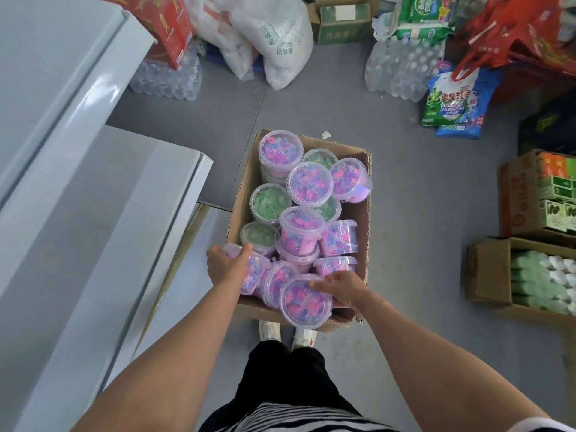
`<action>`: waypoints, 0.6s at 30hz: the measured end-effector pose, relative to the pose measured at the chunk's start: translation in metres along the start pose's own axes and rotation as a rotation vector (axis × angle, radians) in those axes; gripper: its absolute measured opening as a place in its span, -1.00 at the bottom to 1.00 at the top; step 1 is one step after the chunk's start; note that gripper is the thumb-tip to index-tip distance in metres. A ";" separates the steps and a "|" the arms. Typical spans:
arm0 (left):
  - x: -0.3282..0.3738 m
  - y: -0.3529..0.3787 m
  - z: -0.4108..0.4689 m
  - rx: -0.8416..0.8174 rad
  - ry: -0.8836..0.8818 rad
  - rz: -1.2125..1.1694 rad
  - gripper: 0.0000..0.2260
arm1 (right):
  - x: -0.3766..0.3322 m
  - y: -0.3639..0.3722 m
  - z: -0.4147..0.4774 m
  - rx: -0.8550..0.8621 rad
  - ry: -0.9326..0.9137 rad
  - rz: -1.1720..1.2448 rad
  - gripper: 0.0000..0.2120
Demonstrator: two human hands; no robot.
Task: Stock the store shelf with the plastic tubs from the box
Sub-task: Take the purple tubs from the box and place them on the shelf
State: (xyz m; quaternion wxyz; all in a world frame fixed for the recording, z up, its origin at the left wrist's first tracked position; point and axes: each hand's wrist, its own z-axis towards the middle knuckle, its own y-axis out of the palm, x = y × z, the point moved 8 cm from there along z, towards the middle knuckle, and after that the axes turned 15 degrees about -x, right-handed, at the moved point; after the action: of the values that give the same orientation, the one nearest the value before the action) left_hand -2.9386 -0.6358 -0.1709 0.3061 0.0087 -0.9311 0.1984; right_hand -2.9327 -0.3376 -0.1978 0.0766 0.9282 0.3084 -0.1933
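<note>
Left hand grips 1 pink tub over the box rim at 7 o'clock. Right hand clasps a 2nd tub at 6. Bare floor lies at 3.

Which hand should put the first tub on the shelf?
Left. The left hand grips a tub at the box's left edge, nearest the shelf; the right hand holds a second tub farther away.

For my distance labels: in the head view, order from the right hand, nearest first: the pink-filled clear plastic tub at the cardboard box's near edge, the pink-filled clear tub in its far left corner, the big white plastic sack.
1. Pink-filled clear plastic tub: near edge, held by the right hand.
2. Pink-filled clear tub: far left corner.
3. Big white plastic sack: floor beyond the box.
</note>
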 end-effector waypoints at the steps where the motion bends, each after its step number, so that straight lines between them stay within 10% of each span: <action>1: -0.005 0.000 -0.002 -0.020 -0.030 0.002 -0.29 | 0.000 0.003 -0.001 -0.011 0.002 0.019 -0.48; 8: -0.029 -0.009 -0.009 -0.163 -0.214 0.113 -0.20 | 0.004 0.019 -0.017 -0.019 -0.007 0.198 -0.63; 14: -0.046 -0.004 -0.024 -0.317 -0.244 -0.279 -0.40 | 0.012 0.021 -0.031 0.118 -0.084 0.389 -0.37; 18: -0.076 -0.004 -0.027 -0.286 -0.235 -0.434 -0.08 | 0.012 0.026 -0.043 0.104 -0.134 0.476 -0.08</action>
State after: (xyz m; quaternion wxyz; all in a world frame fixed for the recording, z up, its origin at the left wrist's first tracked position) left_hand -2.8610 -0.6378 -0.1933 0.2297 0.1875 -0.9550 -0.0076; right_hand -2.8948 -0.3402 -0.1631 0.0925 0.9626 0.0650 -0.2464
